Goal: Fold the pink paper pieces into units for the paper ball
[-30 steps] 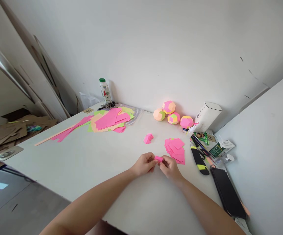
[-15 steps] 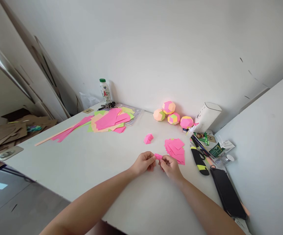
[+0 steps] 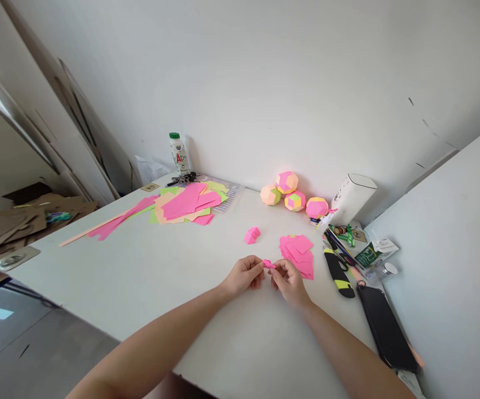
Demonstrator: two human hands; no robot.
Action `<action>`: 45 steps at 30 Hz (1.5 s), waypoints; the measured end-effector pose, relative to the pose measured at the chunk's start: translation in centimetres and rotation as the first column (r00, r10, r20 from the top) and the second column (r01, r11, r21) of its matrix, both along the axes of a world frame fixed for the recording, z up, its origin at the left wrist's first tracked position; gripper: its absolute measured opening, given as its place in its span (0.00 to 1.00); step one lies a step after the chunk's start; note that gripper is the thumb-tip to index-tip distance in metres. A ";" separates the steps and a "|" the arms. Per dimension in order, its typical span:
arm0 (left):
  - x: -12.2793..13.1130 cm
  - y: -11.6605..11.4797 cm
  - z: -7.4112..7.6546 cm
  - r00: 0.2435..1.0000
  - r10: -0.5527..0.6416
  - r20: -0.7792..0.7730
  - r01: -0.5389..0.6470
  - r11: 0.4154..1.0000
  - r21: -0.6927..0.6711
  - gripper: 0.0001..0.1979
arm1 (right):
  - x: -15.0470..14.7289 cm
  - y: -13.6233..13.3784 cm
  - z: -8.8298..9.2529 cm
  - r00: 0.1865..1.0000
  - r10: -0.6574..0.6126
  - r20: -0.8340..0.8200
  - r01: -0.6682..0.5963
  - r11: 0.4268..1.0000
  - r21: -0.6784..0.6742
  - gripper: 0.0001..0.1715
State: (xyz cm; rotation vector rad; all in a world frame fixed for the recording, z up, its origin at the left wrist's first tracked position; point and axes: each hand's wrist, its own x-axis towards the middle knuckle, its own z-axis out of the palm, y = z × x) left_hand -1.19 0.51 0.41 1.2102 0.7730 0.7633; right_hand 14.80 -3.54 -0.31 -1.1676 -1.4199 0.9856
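Observation:
Between my two hands is a small folded piece of pink paper [image 3: 268, 264], pinched at both ends above the table. My left hand [image 3: 246, 273] grips its left end between thumb and fingers. At the right end, my right hand [image 3: 288, 279] pinches it the same way. Just beyond them lies a small cluster of folded pink paper pieces [image 3: 252, 235]. A loose stack of pink paper squares [image 3: 297, 255] lies right beside my right hand, partly behind it.
Several paper balls [image 3: 295, 200] rest by the wall. Coloured sheets [image 3: 185, 204] and strips [image 3: 119, 219] lie left, near a bottle [image 3: 179, 155] and keys [image 3: 184, 178]. At right are a white box [image 3: 352, 198], a black-and-yellow cutter [image 3: 339, 274] and a black phone [image 3: 387, 327].
The pink paper between my fingers has turned and looks narrower, with my hands slightly closer together. Everything else on the table has stayed in place.

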 end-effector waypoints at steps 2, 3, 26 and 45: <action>0.0 0.0 0.2 1.000 0.003 0.005 -0.003 1.000 -0.013 0.16 | 0.0 0.0 -0.1 1.000 0.002 0.031 -0.002 1.000 0.014 0.07; 0.0 0.0 0.2 1.000 0.004 0.004 -0.004 1.000 -0.017 0.16 | 0.0 0.0 -0.2 0.999 0.003 0.045 -0.004 1.000 0.023 0.06; -0.2 -0.2 0.9 0.999 -0.046 0.002 0.046 0.998 -0.044 0.16 | -0.3 0.0 0.3 0.987 0.012 0.159 -0.039 0.986 0.164 0.07; -0.4 -0.2 0.9 0.991 -0.119 -0.066 0.122 0.991 0.054 0.12 | 0.1 0.3 -0.1 0.992 0.112 0.059 -0.115 0.991 0.066 0.06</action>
